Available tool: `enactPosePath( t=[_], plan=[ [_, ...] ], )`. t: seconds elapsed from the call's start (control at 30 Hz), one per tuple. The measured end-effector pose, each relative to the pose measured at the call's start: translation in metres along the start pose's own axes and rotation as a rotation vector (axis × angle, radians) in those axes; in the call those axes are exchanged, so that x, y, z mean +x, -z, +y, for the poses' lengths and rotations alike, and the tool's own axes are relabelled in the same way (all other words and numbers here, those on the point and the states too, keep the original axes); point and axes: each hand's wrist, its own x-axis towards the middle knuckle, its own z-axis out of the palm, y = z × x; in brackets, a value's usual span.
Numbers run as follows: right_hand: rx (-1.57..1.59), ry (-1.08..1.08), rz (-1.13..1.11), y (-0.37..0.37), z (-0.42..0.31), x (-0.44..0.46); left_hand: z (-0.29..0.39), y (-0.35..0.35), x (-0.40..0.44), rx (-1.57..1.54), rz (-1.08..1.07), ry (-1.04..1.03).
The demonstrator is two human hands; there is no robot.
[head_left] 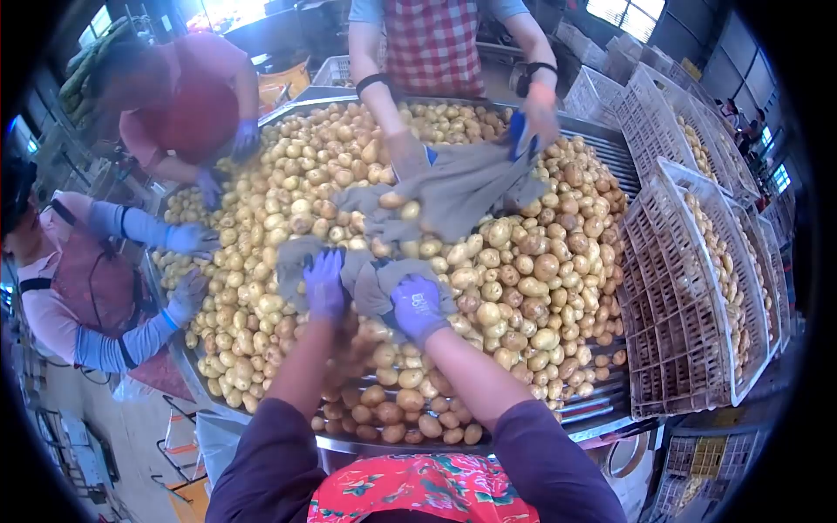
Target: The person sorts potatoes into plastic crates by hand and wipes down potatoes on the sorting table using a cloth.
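Both purple-gloved, left hand (325, 286) slightly spread, right hand (418, 307) curled, fingertips half-buried, firm grip impossible to tell, press grey cloth (368, 277) running crosswise atop the potatoes (501, 279)!

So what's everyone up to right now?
The wearer's gloved left hand and right hand are on grey cloth, over a heap of potatoes on the table. Across from them, a person handles grey cloth with both hands; I can't tell whether it's all one piece. At the left, two co-workers reach to the potatoes. Crates, some holding potatoes, are at the right.
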Motion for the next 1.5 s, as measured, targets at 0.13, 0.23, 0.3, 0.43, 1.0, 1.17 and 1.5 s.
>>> enactPosePath(
  t=[0.13, 0.23, 0.3, 0.43, 1.0, 1.17, 1.5],
  plan=[
    [-0.026, -0.001, -0.211, 0.021, -0.006, -0.024, -0.005, -0.004, -0.074, -0.335, 0.176, 0.065],
    [-0.011, -0.036, -0.291, 0.036, -0.015, -0.054, -0.029, 0.001, -0.128, -0.214, 0.024, 0.054],
    [-0.029, 0.060, -0.178, 0.023, -0.013, -0.081, -0.008, 0.045, -0.160, 0.036, 0.044, -0.042],
    [0.195, 0.102, 0.242, -0.003, -0.006, -0.106, -0.053, 0.026, -0.190, -0.582, 0.180, 0.108],
    [0.494, -0.251, 0.352, 0.090, 0.082, -0.151, 0.112, -0.022, -0.117, -0.013, 0.049, -0.150],
    [0.134, -0.262, 0.183, 0.059, 0.097, -0.064, 0.109, 0.002, -0.048, -0.064, 0.089, -0.188],
    [0.113, -0.188, 0.265, 0.002, 0.094, 0.027, 0.091, 0.026, -0.003, -0.013, 0.060, -0.102]
  ],
)
